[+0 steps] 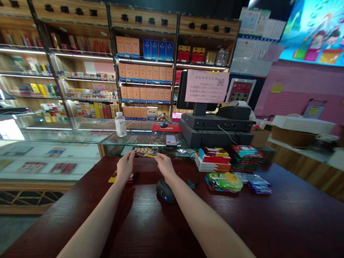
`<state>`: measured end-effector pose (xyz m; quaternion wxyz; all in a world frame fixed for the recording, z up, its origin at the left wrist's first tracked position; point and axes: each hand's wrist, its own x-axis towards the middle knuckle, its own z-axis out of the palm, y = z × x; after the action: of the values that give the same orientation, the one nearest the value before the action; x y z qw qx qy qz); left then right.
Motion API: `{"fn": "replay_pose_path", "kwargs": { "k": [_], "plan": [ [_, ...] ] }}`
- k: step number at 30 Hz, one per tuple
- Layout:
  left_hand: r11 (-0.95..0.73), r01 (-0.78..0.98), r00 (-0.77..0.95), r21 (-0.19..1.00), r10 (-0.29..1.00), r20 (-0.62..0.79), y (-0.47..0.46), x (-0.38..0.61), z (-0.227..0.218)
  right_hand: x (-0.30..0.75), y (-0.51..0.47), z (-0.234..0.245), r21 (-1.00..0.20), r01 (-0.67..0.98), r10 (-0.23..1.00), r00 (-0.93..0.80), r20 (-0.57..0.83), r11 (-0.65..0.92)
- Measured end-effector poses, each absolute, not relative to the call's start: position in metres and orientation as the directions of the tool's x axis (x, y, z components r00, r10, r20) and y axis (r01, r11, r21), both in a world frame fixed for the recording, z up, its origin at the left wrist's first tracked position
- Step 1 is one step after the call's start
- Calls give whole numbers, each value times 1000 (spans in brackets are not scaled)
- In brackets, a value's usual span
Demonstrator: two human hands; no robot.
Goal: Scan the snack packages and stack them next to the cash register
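Both my arms reach forward over a dark red wooden counter (150, 222). My left hand (125, 165) and my right hand (165, 165) together hold a flat red and gold packet (145, 152) at the counter's far edge, each pinching one end. Under my left hand lies a yellow and red pack (113, 177). A black handheld scanner (165, 191) rests on the counter just beneath my right forearm.
Stacks of red and green packs (213, 158) and loose snack bags (225, 181) lie to the right. A cash register with screen (212, 123) stands beyond them. A glass display case (67, 138) bears a plastic bottle (120, 124). Shelves of boxed goods (145, 77) line the back wall.
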<state>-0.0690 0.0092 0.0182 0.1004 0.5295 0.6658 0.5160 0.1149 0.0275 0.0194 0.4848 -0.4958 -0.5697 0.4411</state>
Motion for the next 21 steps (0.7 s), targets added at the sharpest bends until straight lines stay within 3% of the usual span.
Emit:
{"fn": "replay_pose_path", "kwargs": {
  "k": [10, 21],
  "plan": [
    [11, 548, -524, 836, 784, 333, -16, -136, -4, 56, -7, 11, -999, -15, 978, -206, -44, -48],
    [-92, 467, -466, 879, 820, 333, -34, -161, -34, 39, -19, -30, -985, 146, 956, -289, 47, 93]
  ]
}}
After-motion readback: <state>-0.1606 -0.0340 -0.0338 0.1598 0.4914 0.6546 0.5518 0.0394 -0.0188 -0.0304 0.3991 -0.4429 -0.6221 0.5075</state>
